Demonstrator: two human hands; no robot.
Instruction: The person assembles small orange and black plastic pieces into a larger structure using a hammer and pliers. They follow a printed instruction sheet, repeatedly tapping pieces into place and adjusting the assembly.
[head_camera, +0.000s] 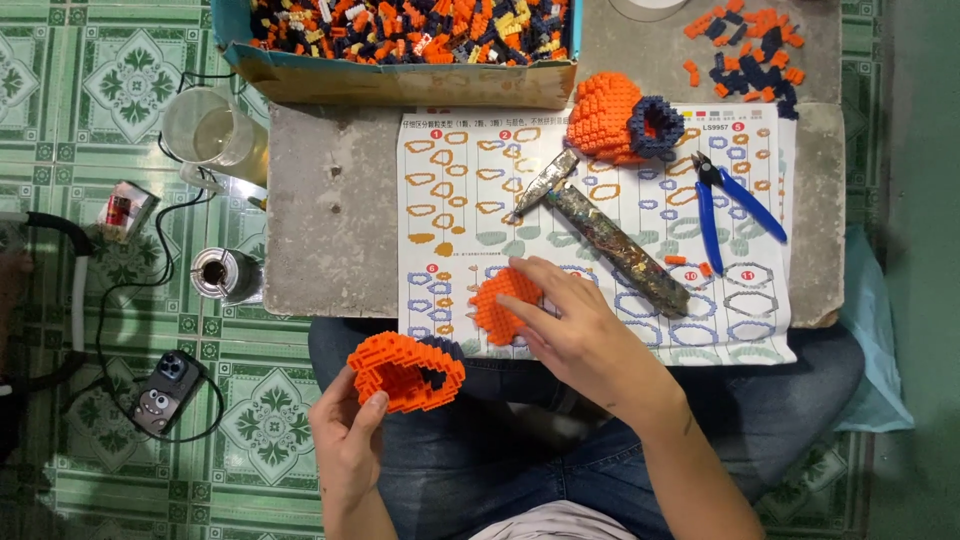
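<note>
My left hand (345, 440) grips a hollow orange brick-built piece (405, 370) with dark bricks inside, held over my lap. My right hand (575, 325) rests on the printed instruction sheet (600, 180), its fingers touching a flat orange brick plate (497, 305) that lies on the sheet. Farther back on the sheet sits a rounded orange brick assembly (603, 117) with a dark blue ring (655, 128) attached.
A hammer (610, 235) lies diagonally on the sheet, blue-handled pliers (730, 200) to its right. A cardboard box (400, 45) holds several loose small bricks; more loose bricks (750, 45) lie at back right. A glass jug (210, 130), a can (225, 272) and a phone (165, 390) stand on the tiled floor at left.
</note>
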